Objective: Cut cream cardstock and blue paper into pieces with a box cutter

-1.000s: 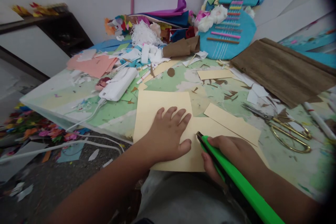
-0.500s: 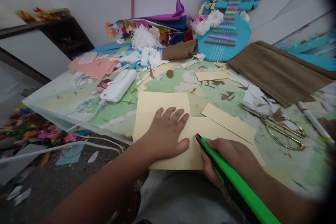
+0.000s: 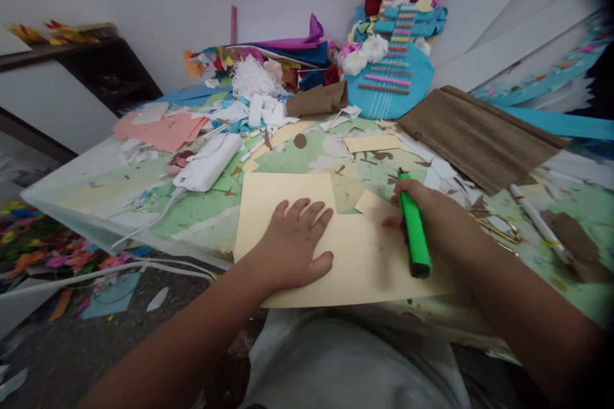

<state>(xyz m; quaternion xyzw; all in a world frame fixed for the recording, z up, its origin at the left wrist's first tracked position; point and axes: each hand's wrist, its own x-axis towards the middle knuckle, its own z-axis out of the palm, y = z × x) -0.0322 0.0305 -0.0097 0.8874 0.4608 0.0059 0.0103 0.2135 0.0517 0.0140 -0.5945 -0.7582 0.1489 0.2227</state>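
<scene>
My left hand (image 3: 295, 246) lies flat with spread fingers on a large cream sheet of card (image 3: 283, 188) at the table's near edge. In my right hand (image 3: 432, 211) is a thick green tool with a black end and a narrow dark tip (image 3: 415, 230); its exact kind is unclear. It is held above the right part of the card, tip pointing away from me. A smaller cream strip (image 3: 371, 202) lies by the far edge of the card, partly behind my right hand. Gold-handled scissors (image 3: 499, 223) lie to the right, mostly hidden by that hand and arm.
A white power bank (image 3: 208, 163) with a cable lies to the left. Pink paper (image 3: 160, 128), a brown paper sheet (image 3: 480, 134), a red-and-white marker (image 3: 537, 220) and scraps cover the table. A blue paper guitar (image 3: 388, 89) leans at the back wall.
My right hand has lifted the green tool off the card and moved it away from me and to the right, covering much of the scissors. My left hand stays flat on the card.
</scene>
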